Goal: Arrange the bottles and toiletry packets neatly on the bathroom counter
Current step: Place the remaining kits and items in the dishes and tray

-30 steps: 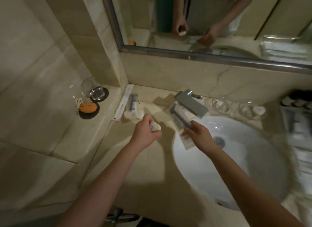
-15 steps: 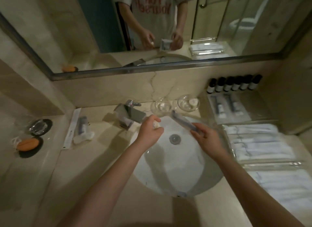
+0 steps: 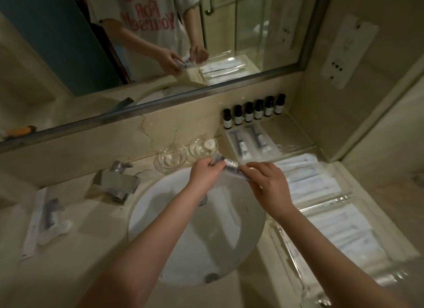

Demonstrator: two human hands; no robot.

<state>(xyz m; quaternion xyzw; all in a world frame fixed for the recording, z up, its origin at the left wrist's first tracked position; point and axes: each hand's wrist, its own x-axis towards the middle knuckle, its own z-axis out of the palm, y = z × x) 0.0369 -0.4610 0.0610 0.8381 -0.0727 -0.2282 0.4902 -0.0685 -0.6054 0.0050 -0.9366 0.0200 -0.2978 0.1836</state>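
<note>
Over the far rim of the white sink (image 3: 160, 239), both hands hold one clear toiletry packet (image 3: 229, 169) with a dark item inside. My left hand (image 3: 204, 175) grips its left end and my right hand (image 3: 266, 186) pinches its right end. A row of several small dark bottles (image 3: 253, 110) stands against the back wall at the right. In front of them lie two clear packets (image 3: 252, 142) side by side. Another packet (image 3: 49, 218) and a long white sachet (image 3: 34, 222) lie on the counter to the left of the sink.
Two glass dishes (image 3: 171, 158) sit behind the sink, the right one (image 3: 203, 147) holding a small white item. A chrome faucet (image 3: 117, 183) stands at the back left. Wrapped white packets (image 3: 321, 188) fill the counter at the right. A mirror (image 3: 137, 44) spans the wall.
The view has swung from the left counter to the sink and right side. My hands came together, and my left hand now grips the packet that only my right hand held before.
</note>
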